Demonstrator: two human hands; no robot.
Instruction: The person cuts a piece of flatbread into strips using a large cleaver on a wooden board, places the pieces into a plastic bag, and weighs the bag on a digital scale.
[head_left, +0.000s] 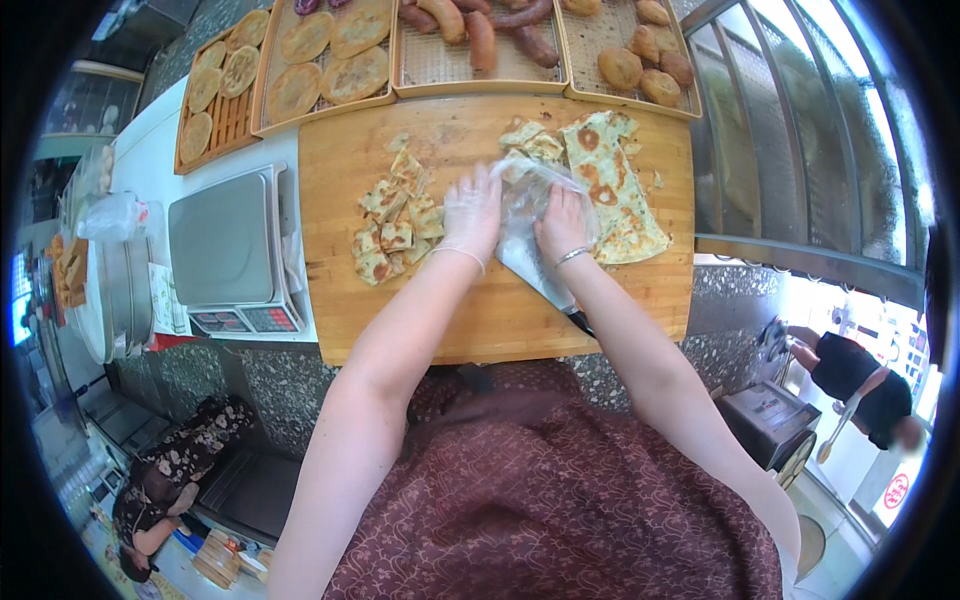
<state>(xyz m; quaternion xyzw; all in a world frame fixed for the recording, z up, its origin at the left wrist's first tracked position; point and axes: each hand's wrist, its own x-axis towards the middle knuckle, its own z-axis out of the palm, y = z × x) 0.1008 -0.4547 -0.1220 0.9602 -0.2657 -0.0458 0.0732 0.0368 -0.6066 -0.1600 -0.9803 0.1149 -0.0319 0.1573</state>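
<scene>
My left hand (472, 214) wears a clear plastic glove and is blurred over the wooden cutting board (450, 322). It is beside a heap of cut flatbread pieces (396, 234); its thumb is hard to make out. My right hand (562, 225), with a bracelet at the wrist, grips a clear plastic bag (525, 184) that spreads towards the left fingers. Beneath the bag lies a broad-bladed knife (534, 264), its dark handle partly behind my right forearm. A larger browned flatbread piece (619, 195) rests to the right, with smaller flatbread pieces (531, 136) beyond the bag.
Along the board's far side stand trays of round flatbreads (294, 91), sausages (481, 41) and round browned buns (619, 69). A weighing scale (225, 240) is at the left. Metal-framed glass panels (780, 142) border the right. Other people (862, 382) are at both sides.
</scene>
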